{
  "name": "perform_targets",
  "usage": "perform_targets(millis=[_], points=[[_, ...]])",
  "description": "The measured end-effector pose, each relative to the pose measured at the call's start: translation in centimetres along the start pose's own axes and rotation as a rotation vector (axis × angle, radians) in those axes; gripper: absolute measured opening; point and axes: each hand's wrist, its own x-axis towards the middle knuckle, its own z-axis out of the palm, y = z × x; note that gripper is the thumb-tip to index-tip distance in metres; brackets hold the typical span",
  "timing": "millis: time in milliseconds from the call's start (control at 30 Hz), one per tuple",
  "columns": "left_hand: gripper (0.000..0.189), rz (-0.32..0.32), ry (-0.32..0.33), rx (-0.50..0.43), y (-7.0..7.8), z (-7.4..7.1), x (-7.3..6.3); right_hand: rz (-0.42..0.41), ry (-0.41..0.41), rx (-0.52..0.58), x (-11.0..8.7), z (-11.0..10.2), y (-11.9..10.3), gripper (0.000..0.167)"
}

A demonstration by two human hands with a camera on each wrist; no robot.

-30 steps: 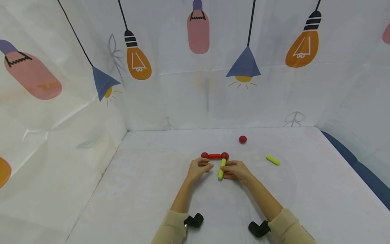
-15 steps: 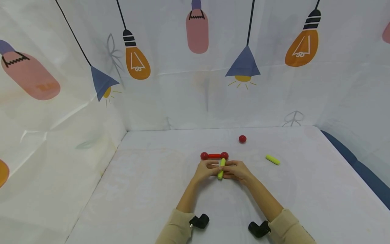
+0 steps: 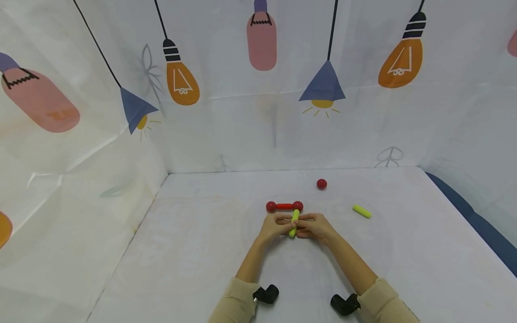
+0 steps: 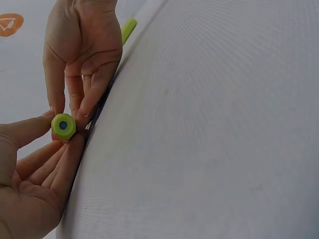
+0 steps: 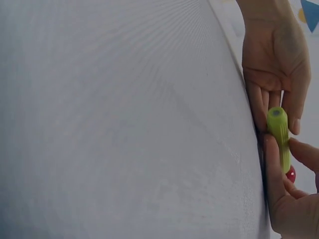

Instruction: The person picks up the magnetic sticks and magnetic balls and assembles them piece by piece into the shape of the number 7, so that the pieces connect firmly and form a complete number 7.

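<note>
In the head view, a yellow-green rod (image 3: 294, 223) stands between the two hands, its far end close to a red ball (image 3: 297, 206). From the left, the left hand (image 3: 273, 228) pinches it between thumb and fingers; opposite, the right hand (image 3: 316, 226) pinches it too. Seen end-on in the left wrist view, the rod (image 4: 63, 126) shows a dark round spot in its tip. The right wrist view shows ridges along the rod (image 5: 279, 134). A red rod (image 3: 284, 207) joins that red ball to another red ball (image 3: 271, 206). Whether the yellow-green rod touches the ball is unclear.
A loose red ball (image 3: 322, 184) lies farther back on the white table (image 3: 194, 251). To the right rests a second yellow-green rod (image 3: 361, 211). A white sheet (image 3: 234, 130) printed with lamps hangs behind and at the sides.
The left hand has moved right, from beside the yellow-green rod to pinching it. The right hand keeps its hold in nearly the same place.
</note>
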Motion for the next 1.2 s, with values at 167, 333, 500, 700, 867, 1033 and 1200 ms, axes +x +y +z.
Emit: perform_targets(millis=[167, 333, 500, 700, 867, 1033, 1200], points=[[0.033, -0.025, -0.005, -0.009, 0.5, 0.0, -0.2, -0.006, -0.005, -0.01, -0.3, -0.1, -0.2, 0.05], [0.036, -0.012, -0.02, -0.027, 2.1, 0.0, -1.0, -0.031, -0.017, -0.042, -0.5, -0.4, -0.1, 0.049], [0.035, -0.014, 0.002, -0.029, 1.7, 0.1, -0.8, -0.091, -0.017, -0.137, -0.8, -1.2, -0.2, 0.048], [0.035, -0.078, 0.038, -0.003, 0.2, 0.3, 0.1, -0.174, 0.161, -0.389, -1.4, -3.3, -0.7, 0.047], [0.034, -0.093, 0.037, -0.005, 0.0, 0.3, 0.1, -0.348, 0.303, -0.518, -2.3, -6.0, -1.0, 0.044], [0.034, -0.109, 0.041, 0.006, 0.1, 0.4, 0.0, -0.569, 0.475, -0.685, -2.8, -8.9, -1.0, 0.034], [0.034, -0.101, 0.051, 0.01, 0.0, 0.4, -0.1, -0.663, 0.596, -0.775, -3.2, -11.3, -1.0, 0.034]])
